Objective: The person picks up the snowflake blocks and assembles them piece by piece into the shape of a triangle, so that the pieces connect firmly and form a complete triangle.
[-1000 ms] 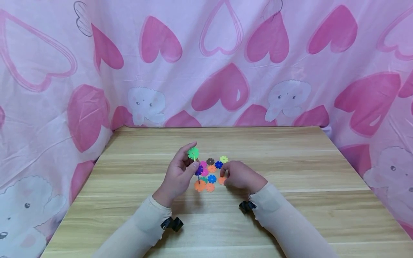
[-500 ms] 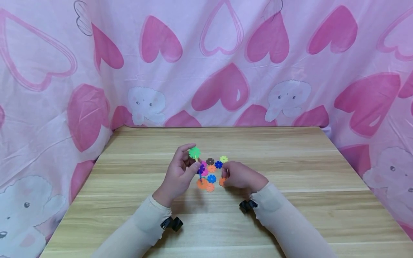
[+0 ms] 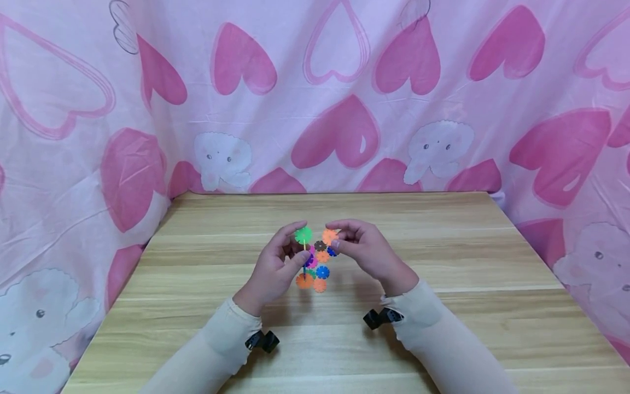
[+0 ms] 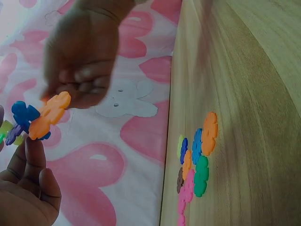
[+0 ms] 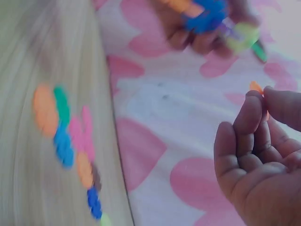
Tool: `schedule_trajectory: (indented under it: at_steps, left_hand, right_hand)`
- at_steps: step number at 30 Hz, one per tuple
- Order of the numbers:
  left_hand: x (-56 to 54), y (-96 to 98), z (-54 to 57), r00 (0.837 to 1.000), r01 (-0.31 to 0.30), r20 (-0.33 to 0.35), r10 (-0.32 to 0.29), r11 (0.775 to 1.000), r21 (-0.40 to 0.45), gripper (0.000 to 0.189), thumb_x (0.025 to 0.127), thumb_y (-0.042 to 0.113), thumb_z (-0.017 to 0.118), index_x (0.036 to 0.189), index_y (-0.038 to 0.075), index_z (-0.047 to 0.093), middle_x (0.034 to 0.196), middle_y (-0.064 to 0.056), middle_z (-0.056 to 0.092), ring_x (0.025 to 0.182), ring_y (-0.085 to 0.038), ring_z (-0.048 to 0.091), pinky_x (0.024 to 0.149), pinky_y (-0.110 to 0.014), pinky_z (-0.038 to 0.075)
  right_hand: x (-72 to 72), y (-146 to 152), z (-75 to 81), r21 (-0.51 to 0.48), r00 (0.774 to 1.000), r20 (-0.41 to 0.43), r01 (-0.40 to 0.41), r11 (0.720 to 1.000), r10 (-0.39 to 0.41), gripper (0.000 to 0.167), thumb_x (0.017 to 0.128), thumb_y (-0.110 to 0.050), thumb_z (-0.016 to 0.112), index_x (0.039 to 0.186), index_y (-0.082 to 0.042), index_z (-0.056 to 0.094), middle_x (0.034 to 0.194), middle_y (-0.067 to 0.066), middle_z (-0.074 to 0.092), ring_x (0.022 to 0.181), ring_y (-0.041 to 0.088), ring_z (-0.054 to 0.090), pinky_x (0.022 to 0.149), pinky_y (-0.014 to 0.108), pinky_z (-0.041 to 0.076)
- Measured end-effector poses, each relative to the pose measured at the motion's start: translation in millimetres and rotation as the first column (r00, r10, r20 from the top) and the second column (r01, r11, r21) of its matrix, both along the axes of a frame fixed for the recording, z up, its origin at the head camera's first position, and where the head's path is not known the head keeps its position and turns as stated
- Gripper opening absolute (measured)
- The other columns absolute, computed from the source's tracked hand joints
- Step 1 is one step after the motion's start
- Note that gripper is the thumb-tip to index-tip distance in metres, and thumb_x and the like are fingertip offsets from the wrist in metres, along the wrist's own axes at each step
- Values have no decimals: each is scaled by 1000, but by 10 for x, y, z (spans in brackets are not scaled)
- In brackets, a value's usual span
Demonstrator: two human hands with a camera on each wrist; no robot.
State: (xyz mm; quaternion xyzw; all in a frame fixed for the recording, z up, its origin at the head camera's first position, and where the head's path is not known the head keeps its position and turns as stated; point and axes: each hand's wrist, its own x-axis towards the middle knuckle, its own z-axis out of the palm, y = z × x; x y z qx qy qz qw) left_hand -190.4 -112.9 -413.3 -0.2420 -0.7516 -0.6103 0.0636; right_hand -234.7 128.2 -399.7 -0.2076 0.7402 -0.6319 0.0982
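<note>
Pink cloth [image 3: 339,180] printed with hearts stands behind and beside my pale wooden bench [image 3: 443,235]. Cream sleeves [image 3: 211,345] reach in over it, and both my hands are lifted above the wood. My left hand [image 3: 270,268] grips a chain of notched discs [image 4: 24,113] between thumb and fingers, upright, running from green at the top through yellow, purple and blue to orange at the bottom. A black camera [image 3: 263,341] sits at each wrist. My right hand [image 3: 366,249] pinches a single orange disc [image 3: 330,236], near the chain's green end but not touching it. Below, loose discs lie close together on the bench: orange [image 4: 209,133], light blue [image 4: 197,146], green [image 4: 201,176], pink [image 4: 189,185], brown [image 4: 180,181], dark blue [image 4: 184,150] and yellow [image 4: 180,145].
</note>
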Motion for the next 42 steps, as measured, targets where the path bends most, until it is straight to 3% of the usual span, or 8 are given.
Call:
schedule_trajectory:
  at_steps: [4,10,16,21,28,32,36,42]
  left_hand:
    - [5,7,-1,999,33,13,-33,999,3,57,103,5,65,155,22,49,99,-11,62,81,-23,56,65,-26,54]
    - [36,18,13,998,56,32,-55,998,-14,57,103,7,67,155,23,51,99,-10,62,80,-23,56,63,-26,55]
    - [45,13,24,996,64,57,-63,998,-16,57,103,9,67,156,23,52,106,-12,64,86,-24,58,66,-26,56]
    - [35,7,16,998,48,43,-46,998,-37,56,103,10,67,156,22,53,116,-14,65,96,-24,61,76,-27,57]
    - [49,28,19,998,51,22,-51,998,-21,56,102,6,68,155,17,54,113,-11,64,91,-24,59,70,-25,56]
    - [58,25,24,999,28,28,-27,999,-31,57,102,7,68,156,20,54,116,-10,65,95,-24,61,75,-25,56]
    - [59,21,27,1000,15,25,-14,999,-39,58,101,7,69,155,20,54,116,-9,66,98,-24,62,77,-25,57]
    - [53,21,27,1000,11,-3,-11,998,-69,56,101,9,70,154,20,56,111,-7,66,98,-21,63,77,-29,58]
  right_hand:
    - [82,-27,92,-128,997,58,-50,990,57,41,99,3,66,139,6,61,103,16,67,91,20,70,90,33,63]
    - [137,-42,129,-180,991,62,-108,978,120,39,98,4,65,136,14,58,104,9,72,92,16,71,90,30,62]
    - [162,-56,143,-208,985,73,-140,968,158,36,99,5,64,133,15,58,107,14,72,93,13,72,92,30,61]
    - [172,-77,138,-207,981,95,-145,968,167,33,99,5,65,130,13,58,101,6,72,91,12,71,92,29,61]
    - [190,-94,135,-252,975,101,-167,953,198,29,100,4,66,126,11,57,99,2,73,91,10,71,90,27,61]
    - [194,-118,121,-281,969,106,-186,941,223,29,100,2,67,125,12,57,100,5,72,91,9,71,90,26,61]
    - [199,-135,118,-268,973,111,-166,949,201,29,100,2,68,125,11,57,102,10,72,90,9,71,90,27,62]
    - [208,-121,145,-203,980,93,-153,967,175,30,100,5,66,127,13,56,101,6,72,90,11,72,88,28,62]
